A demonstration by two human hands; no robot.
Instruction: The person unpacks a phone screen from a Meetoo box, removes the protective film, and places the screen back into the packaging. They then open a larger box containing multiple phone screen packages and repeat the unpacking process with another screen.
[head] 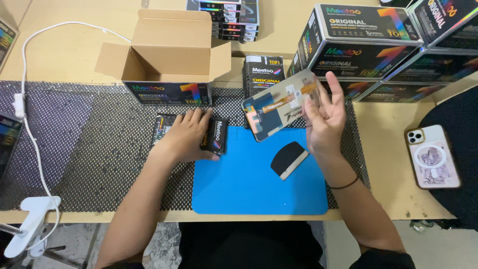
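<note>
My right hand (pixel 324 117) holds a flat phone screen panel (pixel 279 105) tilted in the air above the blue work mat (pixel 249 184); the panel shows an orange ribbon cable on its back. My left hand (pixel 188 133) rests on a small black product box (pixel 215 135) lying on the mesh mat, left of the blue mat. A black-and-white scraper tool (pixel 289 158) lies on the blue mat below the panel.
An open cardboard carton (pixel 164 60) stands behind my left hand. Stacks of black product boxes (pixel 366 47) fill the back right, and one upright box (pixel 263 73) stands in the middle. A phone (pixel 433 156) lies at right. A white cable (pixel 30 129) and clamp (pixel 32 219) are at left.
</note>
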